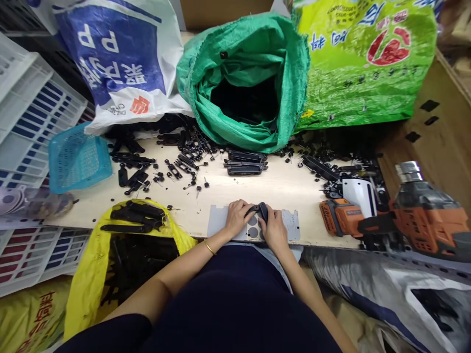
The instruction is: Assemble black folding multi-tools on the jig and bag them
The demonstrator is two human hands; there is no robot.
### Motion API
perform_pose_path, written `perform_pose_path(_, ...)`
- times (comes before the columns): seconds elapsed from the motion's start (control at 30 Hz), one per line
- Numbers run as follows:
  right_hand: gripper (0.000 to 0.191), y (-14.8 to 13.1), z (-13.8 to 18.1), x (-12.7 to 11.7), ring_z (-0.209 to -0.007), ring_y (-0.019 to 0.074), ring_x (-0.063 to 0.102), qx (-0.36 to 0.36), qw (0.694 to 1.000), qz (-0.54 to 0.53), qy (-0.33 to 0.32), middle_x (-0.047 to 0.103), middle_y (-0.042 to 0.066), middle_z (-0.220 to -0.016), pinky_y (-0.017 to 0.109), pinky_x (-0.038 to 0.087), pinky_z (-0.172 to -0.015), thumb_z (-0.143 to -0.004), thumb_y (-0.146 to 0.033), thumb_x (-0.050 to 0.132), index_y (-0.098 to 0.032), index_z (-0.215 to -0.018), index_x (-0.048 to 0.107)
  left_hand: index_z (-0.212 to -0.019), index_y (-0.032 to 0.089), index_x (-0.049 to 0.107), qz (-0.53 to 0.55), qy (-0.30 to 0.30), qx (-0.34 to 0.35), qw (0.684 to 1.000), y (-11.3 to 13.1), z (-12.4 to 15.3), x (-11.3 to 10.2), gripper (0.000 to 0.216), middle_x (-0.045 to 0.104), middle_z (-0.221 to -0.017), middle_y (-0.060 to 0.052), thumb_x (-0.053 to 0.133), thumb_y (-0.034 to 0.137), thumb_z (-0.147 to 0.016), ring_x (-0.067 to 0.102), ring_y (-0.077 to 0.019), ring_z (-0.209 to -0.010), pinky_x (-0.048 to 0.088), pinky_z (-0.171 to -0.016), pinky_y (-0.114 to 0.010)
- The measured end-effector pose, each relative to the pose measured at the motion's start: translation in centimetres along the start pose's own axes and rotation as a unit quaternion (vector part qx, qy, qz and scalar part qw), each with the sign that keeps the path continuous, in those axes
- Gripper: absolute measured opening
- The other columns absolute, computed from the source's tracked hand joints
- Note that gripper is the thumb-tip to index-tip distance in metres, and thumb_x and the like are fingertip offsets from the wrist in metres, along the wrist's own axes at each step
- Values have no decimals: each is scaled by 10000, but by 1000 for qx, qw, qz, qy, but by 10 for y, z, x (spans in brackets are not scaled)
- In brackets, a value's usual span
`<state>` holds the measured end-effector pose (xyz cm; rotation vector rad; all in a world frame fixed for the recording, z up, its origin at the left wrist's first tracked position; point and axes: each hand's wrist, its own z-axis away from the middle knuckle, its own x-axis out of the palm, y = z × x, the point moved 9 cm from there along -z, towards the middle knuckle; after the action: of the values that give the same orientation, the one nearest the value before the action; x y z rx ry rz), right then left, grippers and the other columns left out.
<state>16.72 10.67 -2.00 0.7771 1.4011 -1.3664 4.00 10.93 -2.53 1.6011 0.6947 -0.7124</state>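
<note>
My left hand (237, 218), with a gold bangle at the wrist, and my right hand (275, 229) meet at the table's front edge. Between them is a black hinged plastic arm (262, 210), bent into an inverted V. The left fingers close on its left leg, the right fingers on its right leg; their grip partly hides it. Underneath lies a thin grey plate (293, 221) with dark round spots. Beyond my hands, several long black plastic arms (246, 163) are stacked side by side, with small black knobs on metal pins (198, 189) scattered to their left.
A green woven sack (294, 98) gapes at the back, between a white-blue sack (121, 44) and a lime-green bag (364, 73). An orange cordless power tool (430, 215) lies right. A teal basket (79, 159) and a yellow sack of black parts (86, 274) are left.
</note>
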Motion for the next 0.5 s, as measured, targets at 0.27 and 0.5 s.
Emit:
perform_pose_path(0.27, 437, 0, -1, 4, -975, 267, 502, -60, 993, -96, 41, 516, 133, -1019, 415, 465, -861, -856, -185, 399, -133, -1289, 434, -1094, 206, 620, -48, 21, 32, 998, 3, 3, 3, 262, 549, -783, -28, 476, 336, -918, 510, -177, -789, 387, -740, -321)
perform_pose_path(0.5, 476, 3, -1, 4, -1046, 257, 477, -69, 986, -140, 53, 499, 140, -1104, 425, 435, -944, -832, -170, 418, -135, -1306, 425, -1099, 168, 604, -97, 47, 67, 992, 8, -1, 4, 251, 548, -785, -41, 461, 276, -922, 499, -187, -767, 390, -687, -314)
